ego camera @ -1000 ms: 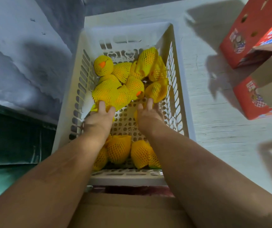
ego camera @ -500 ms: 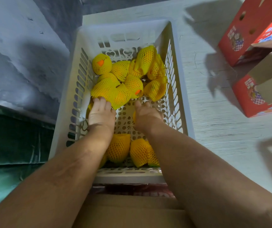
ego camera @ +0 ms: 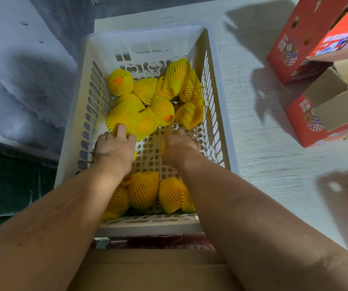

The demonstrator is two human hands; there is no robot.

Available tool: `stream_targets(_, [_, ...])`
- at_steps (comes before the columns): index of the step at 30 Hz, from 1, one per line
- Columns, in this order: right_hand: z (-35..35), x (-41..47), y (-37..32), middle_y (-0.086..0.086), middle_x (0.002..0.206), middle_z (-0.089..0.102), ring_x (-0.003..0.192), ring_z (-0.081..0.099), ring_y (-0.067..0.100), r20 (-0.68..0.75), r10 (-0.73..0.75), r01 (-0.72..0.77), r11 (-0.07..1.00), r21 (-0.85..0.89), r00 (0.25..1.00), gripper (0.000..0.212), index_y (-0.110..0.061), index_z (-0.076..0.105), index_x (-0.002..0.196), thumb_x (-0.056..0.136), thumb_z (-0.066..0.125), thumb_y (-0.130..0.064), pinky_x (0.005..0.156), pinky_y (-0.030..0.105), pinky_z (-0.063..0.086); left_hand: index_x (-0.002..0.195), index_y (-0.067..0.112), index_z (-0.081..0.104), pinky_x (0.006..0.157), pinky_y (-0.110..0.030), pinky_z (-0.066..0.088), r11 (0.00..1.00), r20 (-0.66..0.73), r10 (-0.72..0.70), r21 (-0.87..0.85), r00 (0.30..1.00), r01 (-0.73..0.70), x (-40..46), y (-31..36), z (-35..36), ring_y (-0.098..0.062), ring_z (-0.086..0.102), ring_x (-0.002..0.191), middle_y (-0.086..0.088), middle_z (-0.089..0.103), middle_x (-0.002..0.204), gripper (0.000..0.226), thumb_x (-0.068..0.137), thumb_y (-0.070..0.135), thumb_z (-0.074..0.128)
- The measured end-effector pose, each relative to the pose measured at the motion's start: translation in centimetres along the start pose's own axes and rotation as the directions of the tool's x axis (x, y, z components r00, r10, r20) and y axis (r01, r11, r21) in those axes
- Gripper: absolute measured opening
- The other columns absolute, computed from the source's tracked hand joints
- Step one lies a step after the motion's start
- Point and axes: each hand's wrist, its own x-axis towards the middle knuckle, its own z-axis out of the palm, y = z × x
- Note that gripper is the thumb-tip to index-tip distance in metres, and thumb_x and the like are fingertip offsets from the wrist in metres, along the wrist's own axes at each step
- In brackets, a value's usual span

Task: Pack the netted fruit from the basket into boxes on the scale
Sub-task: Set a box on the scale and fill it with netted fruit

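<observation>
Reaching into one white basket (ego camera: 217,106), both hands' fingers curled on netted fruit (ego camera: 124,117), roughly fourteen

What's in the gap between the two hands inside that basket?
In the head view, only the basket's bare perforated floor lies between the left hand and the right hand.

Yellow-netted fruit (ego camera: 148,106) piled in white basket (ego camera: 217,106); red boxes (ego camera: 316,85) right

A white-painted, grainy surface (ego camera: 263,160) fills the view from twelve to four o'clock, crossed by hard dark shadows. At nine o'clock lies a rough grey wall (ego camera: 21,80), with green cloth (ego camera: 7,185) below.
</observation>
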Motion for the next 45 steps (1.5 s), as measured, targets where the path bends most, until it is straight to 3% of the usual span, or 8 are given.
stream_targets(11, [-4.9, -6.9, -0.7, 0.011, 0.133, 0.042, 0.115, 0.056, 0.04, -0.394, -0.349, 0.332, 0.936, -0.112, 0.85, 0.07, -0.023, 0.039, 0.144, 0.088, 0.073, -0.047, 0.071, 0.042, 0.042, 0.104, 0.025, 0.066, 0.088, -0.04, 0.055, 0.776, -0.189, -0.178, -0.631, 0.966, 0.019, -10.9, -6.1, -4.8, -0.034, 0.069, 0.098, -0.007, 0.073, 0.101, 0.095, 0.064, 0.104, 0.034])
stream_targets(17, [-9.1, -21.3, -3.1, 0.009, 0.124, 0.047, 0.099, 0.062, 0.038, -0.506, -0.556, 0.562, 0.812, -0.159, 0.66, 0.07, -0.026, 0.049, 0.142, 0.085, 0.069, -0.061, 0.074, 0.046, 0.055, 0.091, 0.029, 0.07, 0.064, -0.033, 0.051, -0.062, -0.116, -0.216, -0.989, 0.969, -0.132, -22.7, -6.6, -6.7, -0.019, 0.07, 0.073, 0.007, 0.072, 0.074, 0.049, 0.071, 0.073, 0.068])
stream_targets(22, [-7.0, -32.6, -4.5, 0.012, 0.129, 0.047, 0.113, 0.057, 0.037, -0.604, -0.598, 0.594, 0.768, -0.241, 0.528, 0.058, -0.025, 0.055, 0.142, 0.089, 0.071, -0.04, 0.087, 0.049, 0.052, 0.098, 0.039, 0.074, 0.071, -0.021, 0.055, -0.244, -0.135, -0.303, -0.946, 0.943, -0.214, -32.9, -5.7, -4.7, -0.004, 0.072, 0.081, 0.009, 0.076, 0.088, 0.046, 0.069, 0.075, 0.067])
stream_targets(25, [-2.9, -38.5, -4.6, 0.01, 0.131, 0.05, 0.121, 0.057, 0.027, -0.721, -0.489, 0.692, 0.722, -0.018, 0.491, 0.066, -0.02, 0.055, 0.145, 0.087, 0.078, -0.04, 0.103, 0.042, 0.048, 0.105, 0.038, 0.078, 0.092, -0.054, 0.061, -0.614, -0.032, -0.254, -0.767, 0.967, -0.187, -39.1, -6.0, -1.0, -0.03, 0.077, 0.098, -0.004, 0.079, 0.106, 0.045, 0.073, 0.069, 0.077])
stream_targets(28, [1.6, -42.1, -4.2, 0.005, 0.133, 0.053, 0.125, 0.054, 0.015, -0.826, -0.287, 0.674, 0.724, 0.144, 0.485, 0.067, -0.021, 0.055, 0.145, 0.088, 0.08, -0.045, 0.105, 0.018, 0.04, 0.093, 0.024, 0.084, 0.073, -0.044, 0.066, -0.825, 0.036, -0.133, -0.558, 0.99, -0.091, -43.4, -5.9, 2.3, -0.027, 0.079, 0.082, -0.01, 0.081, 0.096, 0.032, 0.093, 0.052, 0.069])
stream_targets(34, [8.1, -45.7, -3.1, 0.014, 0.151, 0.043, 0.134, 0.048, 0.039, -0.616, -0.085, 0.239, 0.956, 0.172, 0.783, 0.082, -0.031, 0.038, 0.155, 0.086, 0.074, -0.059, 0.111, 0.046, 0.043, 0.127, 0.016, 0.071, 0.073, -0.037, 0.064, -0.92, 0.121, -0.103, -0.39, 0.987, -0.049, -48.9, -6.2, 8.1, -0.026, 0.078, 0.094, -0.013, 0.078, 0.116, 0.044, 0.099, 0.05, 0.065])
stream_targets(37, [9.7, -47.6, -4.1, 0.015, 0.151, 0.045, 0.136, 0.045, 0.041, -0.647, 0.021, 0.15, 0.967, 0.208, 0.762, 0.075, -0.026, 0.042, 0.152, 0.091, 0.067, -0.061, 0.112, 0.053, 0.04, 0.114, 0.016, 0.073, 0.067, -0.036, 0.065, -0.941, 0.089, -0.03, -0.338, 0.996, 0.002, -51.2, -6.2, 9.2, -0.024, 0.08, 0.081, -0.013, 0.081, 0.099, 0.044, 0.098, 0.056, 0.063])
stream_targets(45, [13.9, -56.3, -13.6, -0.022, 0.101, 0.072, 0.085, 0.072, -0.001, -0.577, -0.232, 0.62, 0.353, 0.7, 0.783, 0.037, -0.035, 0.059, 0.123, 0.091, 0.073, -0.049, 0.073, 0.041, 0.064, 0.138, 0.01, 0.059, 0.098, -0.049, 0.057, -0.949, -0.405, 0.098, -0.312, 0.909, -0.037, -55.5, -7.1, 8.9, -0.032, 0.07, 0.119, -0.016, 0.073, 0.126, 0.055, 0.103, 0.052, 0.049])
